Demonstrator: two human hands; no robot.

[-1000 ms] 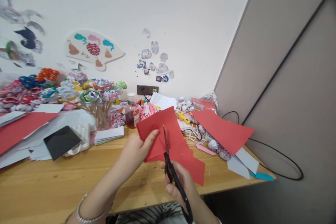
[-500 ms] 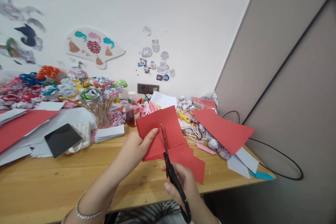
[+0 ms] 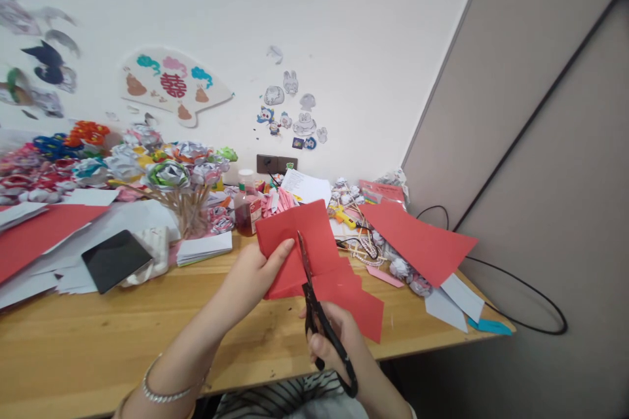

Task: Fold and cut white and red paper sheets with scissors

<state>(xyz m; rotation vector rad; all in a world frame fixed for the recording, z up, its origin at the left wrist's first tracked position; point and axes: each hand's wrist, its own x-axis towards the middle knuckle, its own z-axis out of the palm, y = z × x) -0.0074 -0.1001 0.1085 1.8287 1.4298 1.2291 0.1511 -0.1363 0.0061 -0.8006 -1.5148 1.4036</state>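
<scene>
My left hand (image 3: pixel 253 275) pinches the left side of a folded red paper sheet (image 3: pixel 319 242), thumb on top, holding it above the wooden desk (image 3: pixel 98 334). My right hand (image 3: pixel 339 344) grips black scissors (image 3: pixel 314 304) by the handles. Their blades point up and away into the red paper, along a cut through its middle. The part of the sheet right of the blades hangs lower, toward the desk edge. A silver bracelet (image 3: pixel 167 393) sits on my left wrist.
A large red sheet (image 3: pixel 417 242) lies at the right, with white and blue scraps (image 3: pixel 457 308) near the corner. Paper flowers on sticks (image 3: pixel 171 183), a red bottle (image 3: pixel 244 209), a black phone (image 3: pixel 115 260), white paper and another red sheet (image 3: pixel 34 236) crowd the back and left.
The scissors have advanced a little further up into the red paper, and the blades have closed slightly. My left hand keeps its hold; the view shifted slightly.
</scene>
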